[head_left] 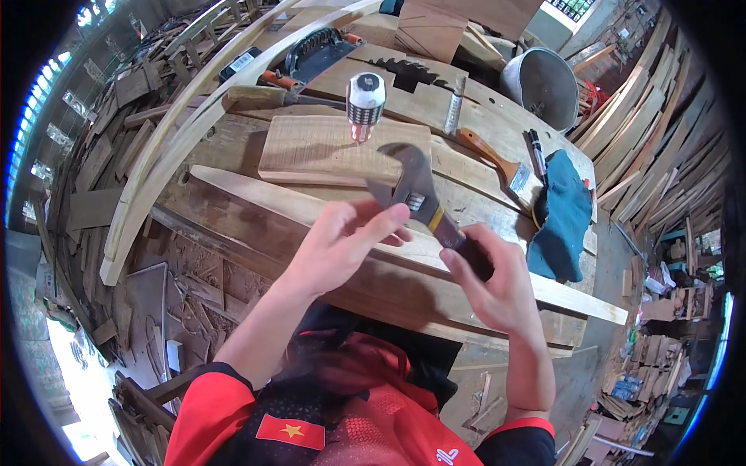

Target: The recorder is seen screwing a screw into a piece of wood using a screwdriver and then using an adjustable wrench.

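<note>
An adjustable wrench (416,186) with a dark head and a yellow band is held over the workbench. My right hand (497,283) is wrapped round its dark handle. My left hand (342,241) is at the wrench head, its thumb by the adjusting screw and its fingers curled behind, partly hidden. Just beyond the wrench lies a flat wooden board (311,147). What looks like a screwdriver (365,105), with a white, black and red handle, stands upright on that board. A long pale wooden strip (256,190) passes beneath my hands.
A paintbrush (493,159), a marker (537,151), a teal cloth (563,221) and a metal bucket (540,85) are to the right. Farther back are a white tube (454,105), a toothed dark blade (408,71) and a wooden-handled tool (260,97). Curved wooden strips (167,147) jut out left.
</note>
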Demonstrator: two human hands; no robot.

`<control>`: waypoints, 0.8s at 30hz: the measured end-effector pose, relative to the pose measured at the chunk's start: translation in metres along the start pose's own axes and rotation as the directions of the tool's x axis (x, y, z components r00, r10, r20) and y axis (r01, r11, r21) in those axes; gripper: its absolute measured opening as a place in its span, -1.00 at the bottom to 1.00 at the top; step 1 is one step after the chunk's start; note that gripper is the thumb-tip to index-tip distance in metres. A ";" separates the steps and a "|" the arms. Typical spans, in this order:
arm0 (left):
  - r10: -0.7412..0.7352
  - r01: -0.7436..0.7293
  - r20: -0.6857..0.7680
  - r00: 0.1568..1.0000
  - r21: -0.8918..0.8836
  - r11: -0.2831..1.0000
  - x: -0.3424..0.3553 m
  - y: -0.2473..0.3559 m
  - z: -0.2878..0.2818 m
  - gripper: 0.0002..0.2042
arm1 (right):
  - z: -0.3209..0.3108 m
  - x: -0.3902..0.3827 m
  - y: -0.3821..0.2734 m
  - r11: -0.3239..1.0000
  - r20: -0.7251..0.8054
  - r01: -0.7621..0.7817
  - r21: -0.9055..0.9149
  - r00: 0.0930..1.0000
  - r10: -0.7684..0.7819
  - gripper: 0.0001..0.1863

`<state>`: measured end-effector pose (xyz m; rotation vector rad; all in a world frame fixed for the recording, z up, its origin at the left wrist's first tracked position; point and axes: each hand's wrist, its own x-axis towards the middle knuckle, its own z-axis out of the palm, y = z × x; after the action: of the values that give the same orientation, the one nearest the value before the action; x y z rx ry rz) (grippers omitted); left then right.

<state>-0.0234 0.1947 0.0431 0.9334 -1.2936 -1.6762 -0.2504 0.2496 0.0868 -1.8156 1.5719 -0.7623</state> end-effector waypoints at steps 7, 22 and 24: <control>-0.098 0.097 -0.015 0.995 -0.035 0.995 0.007 -0.016 0.010 -0.71 | 0.005 -0.012 0.011 0.997 -0.046 0.068 -0.048 0.996 -0.070 -0.76; -0.181 0.167 -0.012 0.983 -0.335 0.927 0.021 -0.016 0.009 -0.53 | 0.003 -0.018 0.027 1.000 -0.066 0.008 -0.026 0.998 -0.010 -0.76; -0.181 0.174 -0.025 0.983 -0.179 0.968 0.025 -0.010 0.010 -0.52 | 0.005 -0.016 0.031 0.999 -0.068 0.017 -0.030 0.997 -0.019 -0.76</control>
<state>-0.0441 0.1774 0.0332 0.9955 -1.0396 -1.8656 -0.2684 0.2628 0.0591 -1.8444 1.6199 -0.8221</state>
